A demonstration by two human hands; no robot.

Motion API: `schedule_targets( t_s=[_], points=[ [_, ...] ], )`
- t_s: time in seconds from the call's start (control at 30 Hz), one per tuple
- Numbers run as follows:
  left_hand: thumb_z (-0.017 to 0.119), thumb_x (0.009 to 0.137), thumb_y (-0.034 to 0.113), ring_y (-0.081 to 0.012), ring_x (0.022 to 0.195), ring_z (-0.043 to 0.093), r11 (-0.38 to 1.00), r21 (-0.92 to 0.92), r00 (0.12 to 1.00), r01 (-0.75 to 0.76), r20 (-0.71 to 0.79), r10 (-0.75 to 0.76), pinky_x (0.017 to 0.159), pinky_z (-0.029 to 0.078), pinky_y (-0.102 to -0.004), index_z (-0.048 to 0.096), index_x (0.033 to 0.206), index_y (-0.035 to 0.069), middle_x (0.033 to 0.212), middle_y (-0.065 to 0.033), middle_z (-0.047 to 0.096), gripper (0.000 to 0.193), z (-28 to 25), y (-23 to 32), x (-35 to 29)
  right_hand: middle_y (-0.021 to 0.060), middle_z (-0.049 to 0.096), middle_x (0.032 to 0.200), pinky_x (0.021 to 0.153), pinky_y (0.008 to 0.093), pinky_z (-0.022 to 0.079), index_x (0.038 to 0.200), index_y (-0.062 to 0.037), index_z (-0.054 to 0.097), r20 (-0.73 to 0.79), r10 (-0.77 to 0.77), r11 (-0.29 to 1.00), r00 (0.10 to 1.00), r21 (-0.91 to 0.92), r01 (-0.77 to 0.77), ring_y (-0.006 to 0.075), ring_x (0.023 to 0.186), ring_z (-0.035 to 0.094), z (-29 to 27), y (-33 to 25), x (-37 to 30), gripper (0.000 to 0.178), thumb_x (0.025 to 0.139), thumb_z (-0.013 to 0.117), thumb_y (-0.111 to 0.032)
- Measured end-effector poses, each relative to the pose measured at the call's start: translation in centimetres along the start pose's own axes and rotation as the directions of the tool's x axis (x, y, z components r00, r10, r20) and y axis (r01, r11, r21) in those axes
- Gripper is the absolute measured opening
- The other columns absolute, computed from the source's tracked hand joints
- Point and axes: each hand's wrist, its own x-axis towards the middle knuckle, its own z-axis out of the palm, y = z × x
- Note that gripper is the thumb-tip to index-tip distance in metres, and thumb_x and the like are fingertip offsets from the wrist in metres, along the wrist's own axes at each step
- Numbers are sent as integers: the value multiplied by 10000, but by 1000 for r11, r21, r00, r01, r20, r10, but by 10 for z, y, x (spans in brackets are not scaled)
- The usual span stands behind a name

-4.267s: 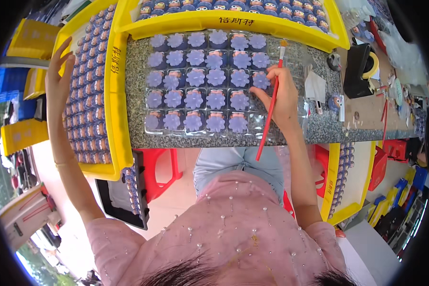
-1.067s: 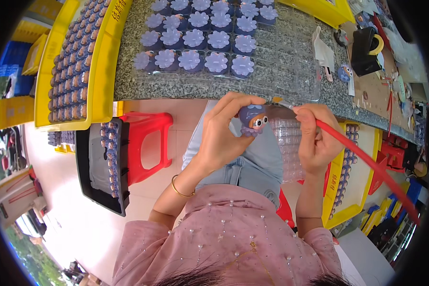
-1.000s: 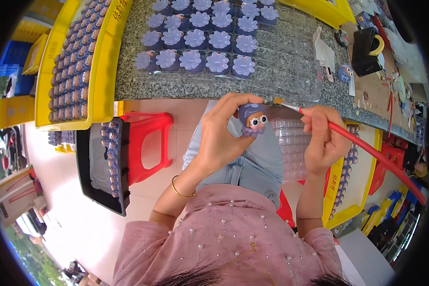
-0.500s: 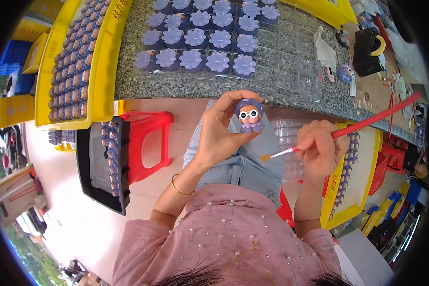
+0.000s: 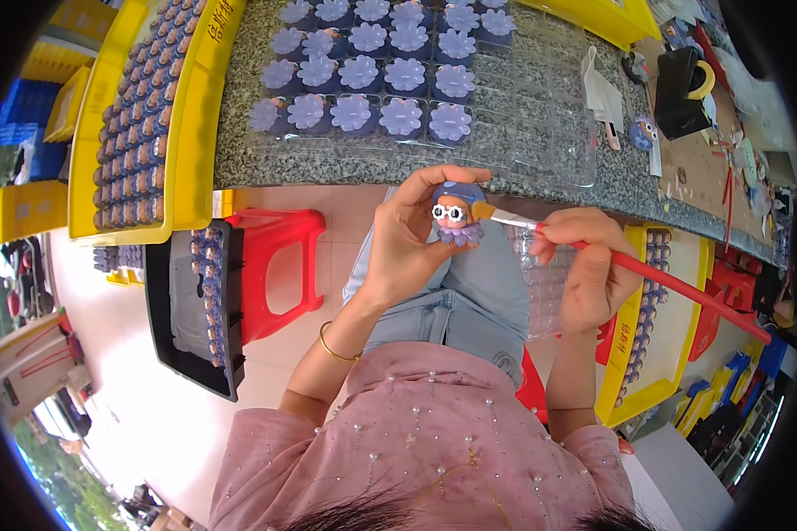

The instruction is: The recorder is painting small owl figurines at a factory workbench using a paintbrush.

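Note:
Above my lap, my left hand grips a small figurine between thumb and fingers. It has a blue cap, white round glasses and a purple ruffled collar, and its face points toward me, turned a little left. A red-handled paintbrush is pinched in my right hand. The brush's tan bristles meet the right side of the figurine's head, beside the glasses, and the handle slants down to the right.
Rows of similar figurines, scalloped bases up, sit in a clear plastic tray on the speckled stone table. Yellow bins of figurines stand left and right. A red stool and black tray are at left, a tape dispenser at back right.
The brush tip has moved up and left onto the figurine's head, and its handle has swung from sloping up to sloping down. The figurine has turned slightly left.

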Motion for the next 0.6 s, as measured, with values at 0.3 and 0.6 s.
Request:
schedule_targets(
  t_s=[0.3, 0.6],
  points=[
    [664, 673, -188, -157, 1084, 552, 999, -42, 1000, 25, 12, -24, 825, 529, -273, 514, 1167, 33, 1261, -172, 544, 562, -2, 1, 0, 113, 630, 728, 474, 259, 416, 818, 35, 636, -21, 56, 986, 998, 157, -52, 164, 561, 563, -16, -3, -4, 298, 916, 553, -235],
    [669, 669, -186, -156, 1085, 553, 987, 142, 997, -76, 14, 75, 865, 515, -283, 508, 1191, 9, 1257, -162, 546, 580, 5, -4, 2, 128, 613, 743, 495, 305, 442, 858, 7, 647, 375, -378, 839, 847, -249, 484, 241, 585, 576, -3, -2, 14, 321, 802, 675, -308]
  ],
)
